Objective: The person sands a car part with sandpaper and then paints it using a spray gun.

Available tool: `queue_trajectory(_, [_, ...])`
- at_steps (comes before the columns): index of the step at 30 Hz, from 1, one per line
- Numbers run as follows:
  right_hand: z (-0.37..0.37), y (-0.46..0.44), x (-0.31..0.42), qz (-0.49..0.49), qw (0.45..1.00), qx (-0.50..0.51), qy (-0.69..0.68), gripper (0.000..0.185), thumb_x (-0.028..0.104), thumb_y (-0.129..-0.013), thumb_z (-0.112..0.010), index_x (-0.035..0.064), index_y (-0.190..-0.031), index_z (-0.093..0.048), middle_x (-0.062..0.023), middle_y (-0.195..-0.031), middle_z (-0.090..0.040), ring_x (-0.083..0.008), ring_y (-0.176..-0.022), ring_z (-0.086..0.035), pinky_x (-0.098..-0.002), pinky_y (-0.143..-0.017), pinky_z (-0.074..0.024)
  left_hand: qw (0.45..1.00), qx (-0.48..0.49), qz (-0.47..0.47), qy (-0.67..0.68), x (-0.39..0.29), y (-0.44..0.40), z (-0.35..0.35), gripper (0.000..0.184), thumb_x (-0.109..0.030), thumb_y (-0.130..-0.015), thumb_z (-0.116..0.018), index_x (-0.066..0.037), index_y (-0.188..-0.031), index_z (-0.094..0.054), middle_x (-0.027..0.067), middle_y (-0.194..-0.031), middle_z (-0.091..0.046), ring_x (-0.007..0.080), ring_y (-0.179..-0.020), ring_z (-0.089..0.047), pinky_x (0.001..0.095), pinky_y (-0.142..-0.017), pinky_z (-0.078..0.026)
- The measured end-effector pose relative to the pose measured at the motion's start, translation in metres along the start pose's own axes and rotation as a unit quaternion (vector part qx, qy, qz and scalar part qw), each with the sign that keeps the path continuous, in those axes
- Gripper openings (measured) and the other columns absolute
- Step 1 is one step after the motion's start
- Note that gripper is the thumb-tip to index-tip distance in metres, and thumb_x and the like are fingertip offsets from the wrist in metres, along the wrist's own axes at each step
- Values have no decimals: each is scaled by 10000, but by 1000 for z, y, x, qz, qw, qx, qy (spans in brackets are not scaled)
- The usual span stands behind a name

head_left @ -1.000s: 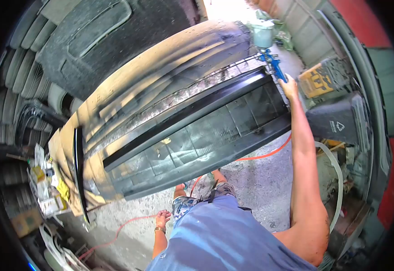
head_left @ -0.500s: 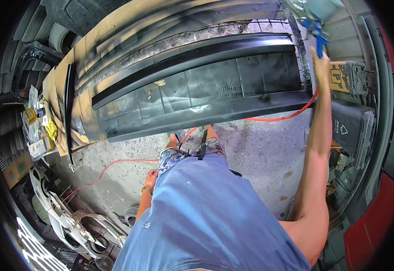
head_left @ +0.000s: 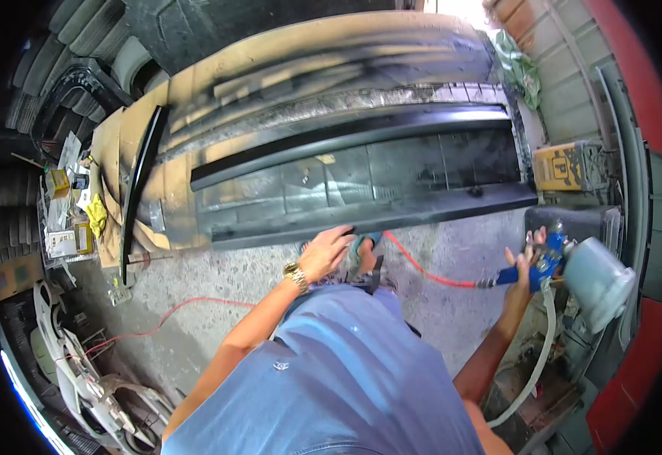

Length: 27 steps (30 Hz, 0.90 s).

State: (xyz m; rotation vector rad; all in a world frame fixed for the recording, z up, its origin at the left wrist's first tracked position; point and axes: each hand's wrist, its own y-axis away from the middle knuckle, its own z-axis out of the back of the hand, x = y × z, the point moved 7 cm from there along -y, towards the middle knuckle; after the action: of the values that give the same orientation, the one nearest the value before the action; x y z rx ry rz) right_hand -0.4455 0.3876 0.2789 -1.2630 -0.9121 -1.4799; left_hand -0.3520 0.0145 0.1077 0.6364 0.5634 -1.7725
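Blue spray gun (head_left: 549, 265) sits in the right hand's (head_left: 526, 265) loosely curled grip, the nearer black strip (head_left: 399, 213) stretching crosswise ahead-left of it, closer to the loosely spread left hand (head_left: 326, 255).

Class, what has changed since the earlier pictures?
The right hand has drawn the spray gun back from near the right end of the far black panel toward the body, turning it. The left hand has come forward from beside the body toward the near black panel. The gun stays held; both panels stay put.
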Motion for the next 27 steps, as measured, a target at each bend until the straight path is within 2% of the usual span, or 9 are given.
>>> queue_trajectory(1, [-13, 20, 10, 6, 999, -10, 29, 604, -33, -863, -432, 44, -1449, -311, -122, -1510, -308, -272, -1393, -315, -458, -984, -474, 998, -7, -55, -5, 2, -16, 4, 367, -148, -896, -575, -46, -1246, -534, 158, -1331, -493, 339, -1214, -489, 428, -1013, -409])
queue_trajectory(2, [-19, 32, 13, 50, 985, 21, 164, 542, -53, -876, -450, 29, -1405, -367, -140, -1453, -385, -260, -1352, -373, -430, -942, -509, 998, -16, -66, -8, 9, -29, 7, 367, -148, -896, -575, -46, -1246, -534, 158, -1331, -493, 339, -1214, -489, 428, -1013, -409])
queue_trajectory(5, [-43, 77, 4, -4, 1000, 4, 24, 436, -31, -904, -499, 17, -1335, -457, -144, -1356, -485, -224, -1278, -448, -370, -847, -558, 995, -10, -86, -46, 42, -68, 5, 456, -209, -917, -549, -28, -1326, -461, 165, -1455, -377, 335, -1363, -346, 429, -1127, -299])
queue_trajectory(7, [-72, 89, 13, 11, 998, 60, 18, 338, 0, -918, -546, 19, -1255, -535, -124, -1249, -567, -195, -1093, -579, -314, -716, -584, 990, -31, -108, -80, 55, -87, 9, 469, -210, -916, -553, -22, -1334, -454, 165, -1456, -375, 332, -1363, -346, 435, -1127, -297])
queue_trajectory(9, [-97, 102, 3, -28, 994, 101, 13, 292, 28, -910, -599, 32, -1200, -567, -60, -1091, -605, -161, -887, -623, -278, -693, -559, 991, -30, -99, -85, 67, -99, 10, 500, -210, -911, -559, -17, -1355, -430, 171, -1476, -347, 334, -1377, -324, 439, -1142, -270])
queue_trajectory(14, [-135, 119, -61, -128, 977, 169, -1, 200, 123, -888, -676, 54, -1072, -636, -8, -902, -626, -67, -672, -576, -220, -515, -477, 991, -22, -73, -111, 91, -118, 3, 575, -214, -891, -581, -12, -1392, -381, 173, -1514, -285, 332, -1410, -262, 428, -1165, -221])
queue_trajectory(18, [-156, 121, -67, -144, 955, 257, -24, 225, 135, -913, -639, 74, -1123, -586, 9, -991, -651, -49, -744, -572, -224, -500, -467, 989, -51, -43, -134, 102, -133, 8, 659, -231, -878, -600, -5, -1431, -323, 183, -1536, -243, 341, -1420, -238, 437, -1165, -208])
queue_trajectory(23, [-138, 103, -96, -202, 947, 248, -24, 280, 121, -911, -634, 75, -1176, -554, 5, -1037, -661, -50, -745, -583, -221, -506, -466, 981, -64, 54, -177, 141, -170, -1, 719, -327, -907, -551, -1, -1471, -246, 173, -1557, -198, 337, -1440, -188, 445, -1174, -161])
queue_trajectory(27, [-126, 80, -99, -233, 944, 232, -33, 280, 116, -907, -636, 83, -1170, -546, 7, -1046, -656, -51, -782, -587, -219, -508, -466, 984, -52, 4, -170, 115, -208, -17, 714, -357, -919, -540, 3, -1467, -256, 180, -1551, -214, 331, -1438, -198, 450, -1170, -163])
